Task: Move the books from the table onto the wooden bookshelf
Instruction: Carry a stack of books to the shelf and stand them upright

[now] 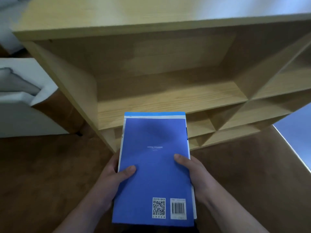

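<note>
No words or numbers can be read. The back cover of the blue book (154, 174) carries a short line of white print (154, 147) near its middle, with a fainter line just below it. Both are too small and blurred to make out, though the upper one is perhaps in capitals. Near the cover's lower right corner sits a QR code (158, 208) on a white patch. Just beside it, to the right, is a barcode (178, 208) on a white label, its digits unreadable.

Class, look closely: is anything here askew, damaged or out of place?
Only slightly: a lighter blue book pokes out beyond the far edge of the top blue book, which lies back cover up, barcode showing. The wooden bookshelf looks undamaged.
</note>
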The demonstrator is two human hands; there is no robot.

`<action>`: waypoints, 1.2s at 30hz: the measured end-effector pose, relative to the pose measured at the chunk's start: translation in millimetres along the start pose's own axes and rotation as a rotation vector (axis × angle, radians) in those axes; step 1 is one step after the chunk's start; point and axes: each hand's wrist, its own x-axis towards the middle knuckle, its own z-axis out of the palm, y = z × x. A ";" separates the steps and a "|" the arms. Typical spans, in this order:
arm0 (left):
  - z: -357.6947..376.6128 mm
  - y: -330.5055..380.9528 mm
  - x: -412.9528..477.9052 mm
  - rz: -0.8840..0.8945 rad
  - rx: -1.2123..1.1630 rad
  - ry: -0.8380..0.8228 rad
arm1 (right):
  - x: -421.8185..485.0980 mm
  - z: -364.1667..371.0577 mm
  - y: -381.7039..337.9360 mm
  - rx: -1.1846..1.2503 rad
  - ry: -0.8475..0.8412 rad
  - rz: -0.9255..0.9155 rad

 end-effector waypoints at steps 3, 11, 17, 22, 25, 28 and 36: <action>6.8 4.7 11.2 0.058 -0.021 0.061 | 20.7 -1.3 -21.7 -0.089 -0.033 0.033; 17.2 27.6 79.1 0.197 -0.021 0.041 | 90.7 -9.7 -76.5 -0.181 -0.180 -0.111; 14.0 58.0 139.4 0.338 0.026 0.054 | 142.4 1.6 -104.3 -0.176 -0.241 -0.235; 5.4 87.1 180.3 0.383 0.078 0.050 | 173.8 17.7 -126.9 -0.247 -0.198 -0.380; 0.3 104.3 208.2 0.337 0.061 0.062 | 186.8 29.7 -139.7 -0.342 -0.172 -0.485; 0.0 125.0 230.0 0.290 0.020 0.069 | 198.6 43.7 -152.0 -0.425 -0.109 -0.567; -5.7 159.9 274.8 0.343 -0.034 0.138 | 233.7 73.8 -162.3 -0.497 -0.020 -0.735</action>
